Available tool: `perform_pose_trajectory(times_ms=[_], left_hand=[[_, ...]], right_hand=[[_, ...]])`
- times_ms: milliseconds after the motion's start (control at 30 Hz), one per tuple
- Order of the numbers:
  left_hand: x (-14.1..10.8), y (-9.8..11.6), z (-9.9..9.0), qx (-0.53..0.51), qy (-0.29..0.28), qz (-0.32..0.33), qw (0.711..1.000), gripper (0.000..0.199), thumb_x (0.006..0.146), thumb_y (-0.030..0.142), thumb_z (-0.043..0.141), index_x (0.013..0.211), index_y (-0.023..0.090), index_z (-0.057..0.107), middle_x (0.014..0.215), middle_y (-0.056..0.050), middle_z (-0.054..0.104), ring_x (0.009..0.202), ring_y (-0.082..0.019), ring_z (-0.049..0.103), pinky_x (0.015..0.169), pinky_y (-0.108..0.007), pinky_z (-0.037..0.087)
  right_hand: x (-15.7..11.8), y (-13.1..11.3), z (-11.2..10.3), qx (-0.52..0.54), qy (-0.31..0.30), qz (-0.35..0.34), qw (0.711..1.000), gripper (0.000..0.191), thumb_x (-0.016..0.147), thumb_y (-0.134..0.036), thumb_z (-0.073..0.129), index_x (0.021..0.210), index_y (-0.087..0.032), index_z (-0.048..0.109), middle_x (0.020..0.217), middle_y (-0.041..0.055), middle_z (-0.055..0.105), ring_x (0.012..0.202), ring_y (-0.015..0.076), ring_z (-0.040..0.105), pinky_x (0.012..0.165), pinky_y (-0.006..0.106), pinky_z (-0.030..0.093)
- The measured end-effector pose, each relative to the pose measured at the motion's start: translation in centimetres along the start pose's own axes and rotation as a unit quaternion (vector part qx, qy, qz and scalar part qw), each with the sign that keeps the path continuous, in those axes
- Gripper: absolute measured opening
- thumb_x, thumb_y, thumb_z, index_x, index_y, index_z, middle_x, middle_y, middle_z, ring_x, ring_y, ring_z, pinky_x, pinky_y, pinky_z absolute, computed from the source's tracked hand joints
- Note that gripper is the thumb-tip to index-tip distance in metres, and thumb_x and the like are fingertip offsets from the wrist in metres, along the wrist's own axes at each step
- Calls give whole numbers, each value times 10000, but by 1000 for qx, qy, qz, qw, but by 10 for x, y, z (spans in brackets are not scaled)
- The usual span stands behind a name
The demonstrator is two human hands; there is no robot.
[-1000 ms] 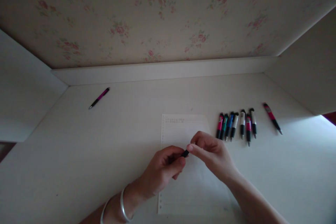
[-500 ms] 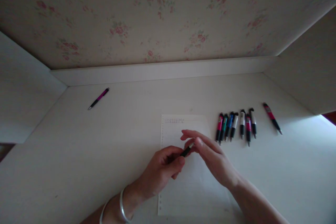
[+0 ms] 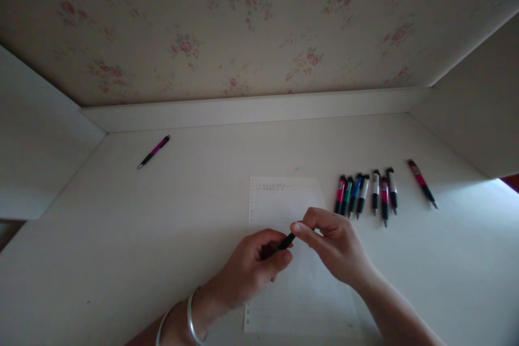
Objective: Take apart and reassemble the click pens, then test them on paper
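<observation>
Between my two hands is a pen (image 3: 287,241) with a black grip, held above the paper. My left hand (image 3: 255,266) is closed around its body, which is mostly hidden by the fingers. The thumb and forefinger of my right hand (image 3: 334,243) pinch the pen's tip end, covering the tip. Below both hands lies a white sheet of punched paper (image 3: 284,303), with a few faint lines of writing at its top left.
Right of the paper lie several pens (image 3: 364,194) side by side, in red, green, blue and white. A red and black pen (image 3: 422,184) is farther right. At the far left rests a purple and black pen (image 3: 154,152). A flowered wall (image 3: 227,27) and side panels bound the white desk (image 3: 121,238).
My right hand's fingers have come together from a loose, stretched pose into a pinch over the pen's tip. My left hand keeps its hold, shifted very slightly.
</observation>
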State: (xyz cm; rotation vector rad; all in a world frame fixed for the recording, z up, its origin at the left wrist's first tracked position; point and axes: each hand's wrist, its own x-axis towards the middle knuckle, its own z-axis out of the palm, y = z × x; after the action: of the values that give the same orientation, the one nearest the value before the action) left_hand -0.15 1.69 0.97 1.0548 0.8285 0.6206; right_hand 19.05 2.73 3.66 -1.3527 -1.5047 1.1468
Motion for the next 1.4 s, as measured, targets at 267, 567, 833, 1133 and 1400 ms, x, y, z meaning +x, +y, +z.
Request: perform_pose_trajectory(times_ms=[267,567,833,1133,1400], left_hand=[[0,2,0,-4,4,11,1000,403,943,521,576,950,129,670,598,47,451,540,-106,388,524,-247,312],[0,0,-4,2,6,10,1000,385,906,517,640,917,132,663,598,54,441,540,-98,375,508,-237,298],[-2,2,-3,5,-17,26,1000,378,900,500,656,915,122,658,642,31,496,560,-97,433,527,-233,345],[-1,1,0,2,-13,-1,1000,395,852,511,704,927,125,670,690,4,582,557,-94,487,532,-224,393],[-1,3,3,-52,2,-20,998,500,968,586,499,1000,117,669,779,-46,638,611,-115,553,594,-254,427]], right_hand=[[0,4,3,109,-64,-8,992,314,958,-467,595,1012,-200,753,830,55,673,654,152,606,590,282,489],[1,7,8,139,-36,30,989,321,903,-493,670,843,-189,755,658,14,639,601,144,600,580,269,501],[-1,8,13,170,-59,-3,984,286,942,-438,641,867,-198,777,724,14,579,597,127,538,537,269,440],[-3,-1,12,120,-21,18,992,335,897,-418,696,652,-195,745,602,5,600,575,133,569,551,262,440],[0,13,7,193,106,71,973,271,930,-477,651,862,-236,755,560,-39,553,560,119,489,561,257,372]])
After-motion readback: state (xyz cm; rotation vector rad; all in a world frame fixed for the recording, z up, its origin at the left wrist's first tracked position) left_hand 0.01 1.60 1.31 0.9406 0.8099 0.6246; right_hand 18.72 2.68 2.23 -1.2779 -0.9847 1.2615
